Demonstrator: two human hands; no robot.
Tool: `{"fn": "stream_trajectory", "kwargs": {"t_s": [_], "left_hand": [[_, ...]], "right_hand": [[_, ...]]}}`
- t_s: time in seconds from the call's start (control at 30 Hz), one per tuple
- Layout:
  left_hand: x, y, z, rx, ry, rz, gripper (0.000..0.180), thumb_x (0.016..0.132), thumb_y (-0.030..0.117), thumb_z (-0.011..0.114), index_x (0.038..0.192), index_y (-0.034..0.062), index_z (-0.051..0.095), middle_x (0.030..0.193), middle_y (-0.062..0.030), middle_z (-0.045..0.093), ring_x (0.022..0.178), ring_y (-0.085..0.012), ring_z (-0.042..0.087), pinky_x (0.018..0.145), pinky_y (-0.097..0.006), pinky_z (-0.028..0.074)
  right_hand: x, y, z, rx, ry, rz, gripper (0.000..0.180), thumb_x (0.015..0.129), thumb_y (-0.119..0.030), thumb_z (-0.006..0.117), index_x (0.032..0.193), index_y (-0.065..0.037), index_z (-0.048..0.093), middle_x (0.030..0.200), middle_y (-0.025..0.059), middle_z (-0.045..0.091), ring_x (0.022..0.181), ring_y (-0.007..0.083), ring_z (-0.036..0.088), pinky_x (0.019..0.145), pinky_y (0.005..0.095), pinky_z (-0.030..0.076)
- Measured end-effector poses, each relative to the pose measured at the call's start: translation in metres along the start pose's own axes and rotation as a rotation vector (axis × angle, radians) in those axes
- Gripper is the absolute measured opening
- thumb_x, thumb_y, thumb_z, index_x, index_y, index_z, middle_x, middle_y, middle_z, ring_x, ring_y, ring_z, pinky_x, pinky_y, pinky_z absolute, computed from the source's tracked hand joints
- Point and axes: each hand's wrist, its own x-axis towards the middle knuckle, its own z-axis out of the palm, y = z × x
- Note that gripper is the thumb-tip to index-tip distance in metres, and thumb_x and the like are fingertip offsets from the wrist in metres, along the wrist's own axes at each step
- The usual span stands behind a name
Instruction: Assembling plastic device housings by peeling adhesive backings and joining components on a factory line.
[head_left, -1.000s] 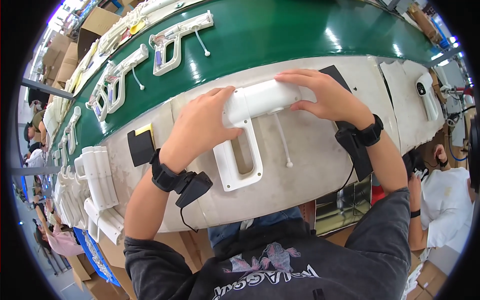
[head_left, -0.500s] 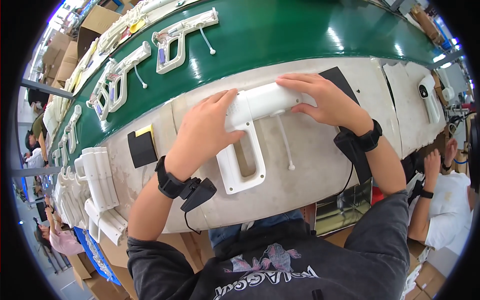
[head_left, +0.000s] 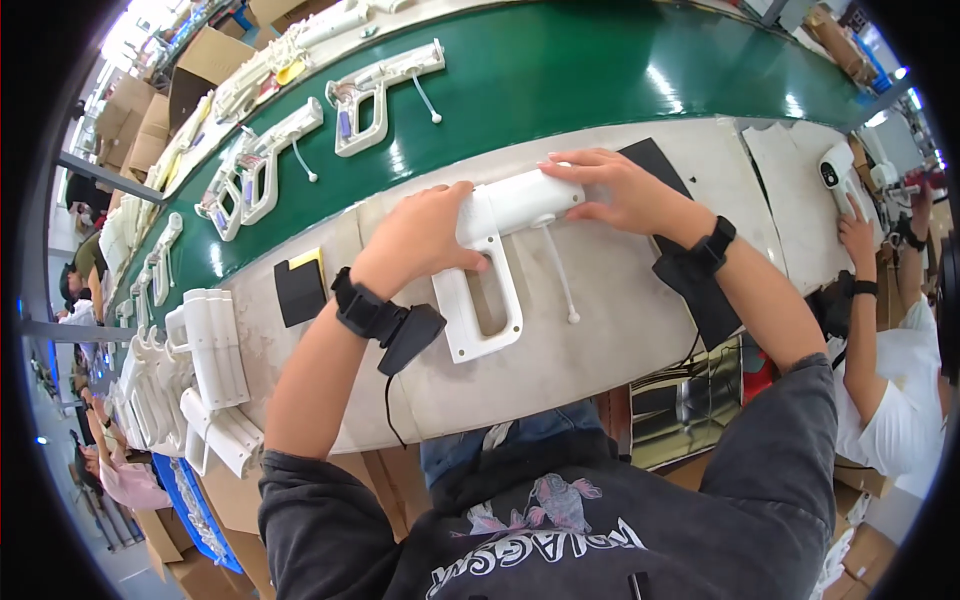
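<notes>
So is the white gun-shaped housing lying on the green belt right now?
No, the white housing lies on the pale worktable, held by both hands.

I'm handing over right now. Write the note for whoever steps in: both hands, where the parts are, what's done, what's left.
Left hand: clamped over the rear of the white plastic gun-shaped housing, which lies on the pale work table.
Right hand: fingers pressing on the barrel end of the same housing.
A thin white tube hangs from the housing beside its handle loop.
Done: the shell looks closed along its visible length.
Left, probably: check the seam, then pass it to the green conveyor belt, where open gun halves lie. More white housings are stacked at the left.
</notes>
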Motion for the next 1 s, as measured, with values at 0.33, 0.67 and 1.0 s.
{"fn": "stream_trajectory", "kwargs": {"t_s": [0.33, 0.67, 1.0], "left_hand": [[0.005, -0.009, 0.026, -0.083, 0.042, -0.033, 0.092, 0.054, 0.036, 0.085, 0.136, 0.0079, 0.055, 0.121, -0.0197, 0.061, 0.117, -0.0396, 0.056, 0.101, -0.045, 0.044], [-0.073, 0.048, 0.023, -0.092, 0.26, 0.198, 0.084, 0.058, 0.025, 0.085, 0.135, 0.0087, 0.055, 0.12, -0.0152, 0.061, 0.113, -0.0365, 0.056, 0.101, -0.046, 0.042], [-0.053, -0.038, 0.03, -0.66, 0.55, 0.139, 0.043, 0.084, 0.016, 0.079, 0.123, 0.0088, 0.065, 0.118, -0.0046, 0.069, 0.103, -0.0165, 0.065, 0.09, -0.034, 0.048]], "right_hand": [[-0.001, 0.013, 0.012, 0.392, -0.002, 0.314, 0.062, 0.097, -0.033, 0.068, 0.147, -0.002, 0.046, 0.127, 0.015, 0.062, 0.109, 0.019, 0.062, 0.094, 0.0313, 0.05], [-0.065, -0.091, 0.006, 1.01, 0.102, 0.572, 0.047, 0.09, -0.036, 0.074, 0.119, -0.001, 0.06, 0.099, 0.0089, 0.067, 0.077, 0.0144, 0.067, 0.063, 0.0273, 0.055], [-0.154, -0.033, -0.079, 1.097, 0.962, 0.862, 0.041, 0.094, -0.043, 0.067, 0.12, -0.012, 0.062, 0.088, 0.0083, 0.069, 0.057, 0.0096, 0.054, 0.045, 0.0205, 0.039]]}}
